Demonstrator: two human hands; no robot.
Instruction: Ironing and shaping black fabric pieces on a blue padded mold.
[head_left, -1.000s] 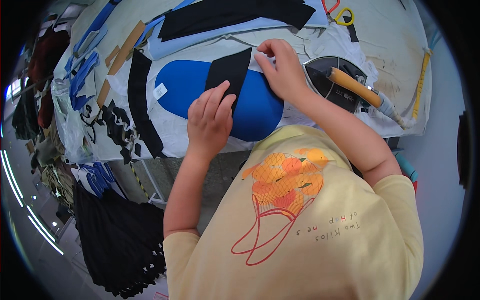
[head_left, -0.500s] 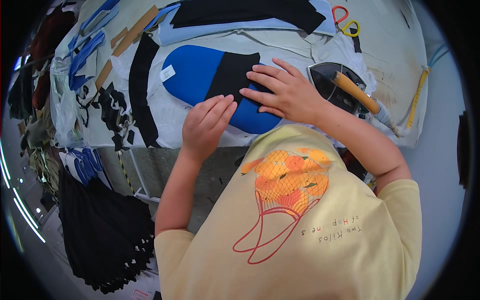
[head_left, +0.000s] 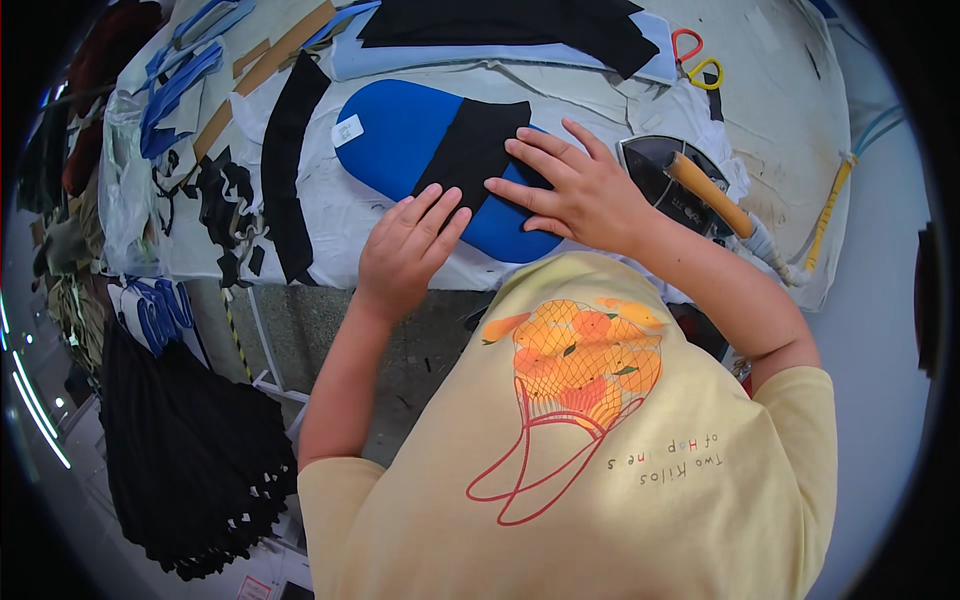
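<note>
A blue oval pad (head_left: 395,135) lies tilted on the white-covered table, with a small white label at its left end. Across its middle runs a black fabric piece (head_left: 470,145). My left hand (head_left: 408,250) rests its fingertips on the lower edge of the black fabric, fingers stretched out. My right hand (head_left: 575,190) lies spread over the fabric's right side and the pad's right end, hiding part of both. Just right of that hand, an iron (head_left: 668,180) with a wooden handle (head_left: 710,193) stands on the table.
Left of the pad lies a long black fabric strip (head_left: 290,165), with black scraps (head_left: 225,200) beyond it. Folded black cloth (head_left: 500,22) sits on light blue fabric at the back. Scissors (head_left: 700,65) with red and yellow handles lie back right. Black cloth (head_left: 190,450) hangs lower left.
My left hand's fingers have spread apart a little and shifted slightly on the black fabric. The right hand stays nearly in place. The whole view has shifted a little.
</note>
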